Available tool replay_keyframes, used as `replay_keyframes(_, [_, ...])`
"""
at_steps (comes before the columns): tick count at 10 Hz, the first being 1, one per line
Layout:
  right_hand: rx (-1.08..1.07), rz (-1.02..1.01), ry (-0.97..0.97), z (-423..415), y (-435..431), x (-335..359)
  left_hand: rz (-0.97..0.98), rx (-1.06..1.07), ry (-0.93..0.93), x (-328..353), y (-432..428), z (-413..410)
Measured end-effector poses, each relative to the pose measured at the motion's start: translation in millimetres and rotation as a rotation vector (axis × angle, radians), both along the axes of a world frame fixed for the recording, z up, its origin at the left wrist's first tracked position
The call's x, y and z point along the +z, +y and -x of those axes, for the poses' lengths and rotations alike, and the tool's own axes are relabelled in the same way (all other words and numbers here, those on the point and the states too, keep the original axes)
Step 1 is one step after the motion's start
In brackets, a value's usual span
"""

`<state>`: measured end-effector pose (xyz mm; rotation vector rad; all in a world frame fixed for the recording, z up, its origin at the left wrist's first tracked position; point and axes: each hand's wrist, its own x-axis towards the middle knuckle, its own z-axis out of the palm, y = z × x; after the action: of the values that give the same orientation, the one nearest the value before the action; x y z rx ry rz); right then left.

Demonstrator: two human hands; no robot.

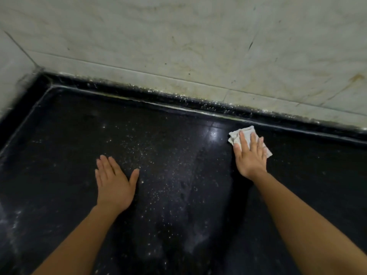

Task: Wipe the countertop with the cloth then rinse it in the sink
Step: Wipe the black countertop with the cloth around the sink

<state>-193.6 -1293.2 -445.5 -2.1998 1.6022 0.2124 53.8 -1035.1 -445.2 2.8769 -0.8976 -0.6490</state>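
Observation:
A black stone countertop (65, 135) fills the lower view, speckled with white crumbs and droplets across its middle. A small crumpled white cloth (235, 134) lies on it at the right, near the back edge. My right hand (250, 155) presses flat on the cloth with straight fingers, covering most of it. My left hand (114, 180) rests flat on the bare counter at the left, fingers straight and thumb spread. No sink is in view.
A raised black lip (178, 102) runs along the back and left of the counter. Behind it rises a stained pale tiled wall (178, 46), which meets a side wall at the left corner (37, 68).

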Motion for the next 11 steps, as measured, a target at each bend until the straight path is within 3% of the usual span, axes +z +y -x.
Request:
replay_keyframes(1, [-0.059, -0.017, 0.002, -15.5, 2.5, -1.8, 0.017, 0.000, 0.025, 0.3, 0.3, 0.1])
replay_keyframes(2, [0.022, -0.027, 0.002, -37.5, 12.8, 1.3, 0.024, 0.000, 0.043, 0.1, -0.8, -0.2])
replay_keyframes(5, [0.487, -0.122, -0.016, -124.3, 61.4, 5.4, -0.007, -0.005, 0.069, 3.7, -1.7, -1.1])
replay_keyframes(6, [0.629, -0.101, -0.025, -113.8, 56.4, 7.8, -0.021, -0.007, 0.061, 3.8, -1.0, -1.2])
replay_keyframes(7, [0.620, -0.058, -0.009, -86.3, 35.0, 6.0, -0.022, -0.002, 0.044, 2.8, -0.4, -1.4])
replay_keyframes(9, [0.227, -0.005, 0.059, -12.2, -16.6, 5.7, 0.003, 0.003, 0.015, -1.3, 2.1, -0.2])
replay_keyframes(11, [-0.163, 0.015, 0.015, -19.7, -20.2, -1.0, 0.038, -0.002, -0.008, -6.2, 1.2, 1.2])
